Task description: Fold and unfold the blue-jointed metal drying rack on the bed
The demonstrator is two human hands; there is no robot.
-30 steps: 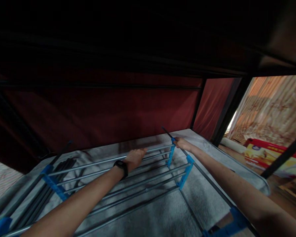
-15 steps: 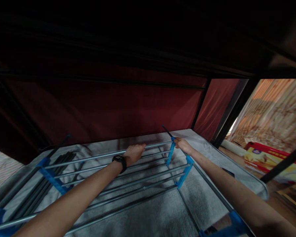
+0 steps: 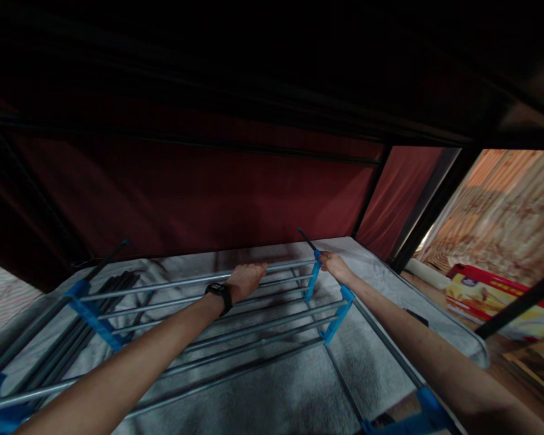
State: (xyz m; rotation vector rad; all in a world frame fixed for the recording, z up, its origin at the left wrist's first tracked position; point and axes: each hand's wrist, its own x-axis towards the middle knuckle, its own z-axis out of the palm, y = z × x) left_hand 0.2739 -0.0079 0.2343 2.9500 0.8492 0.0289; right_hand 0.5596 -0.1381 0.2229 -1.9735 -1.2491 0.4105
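Note:
A rack of grey metal tubes (image 3: 254, 329) joined by blue plastic brackets lies across a grey cloth surface. My left hand (image 3: 247, 281), with a black watch on its wrist, is closed around the rack's far long tube (image 3: 290, 266). At that tube's right end, my right hand (image 3: 335, 266) grips the blue connector (image 3: 317, 255), its fingers partly hidden behind the joint. A second blue bracket (image 3: 338, 317) sits just below that hand. The left end of the rack is held by another blue bracket (image 3: 90, 311).
Several loose grey tubes (image 3: 79, 332) lie bundled at the left. Dark red fabric (image 3: 236, 199) hangs behind, and a black frame post (image 3: 430, 211) stands at the right. Beyond it is a red and yellow box (image 3: 494, 296). A dark flat object (image 3: 416, 316) rests beside my right forearm.
The rack's left end has shifted slightly left and up in the view. Both hands keep their places on it.

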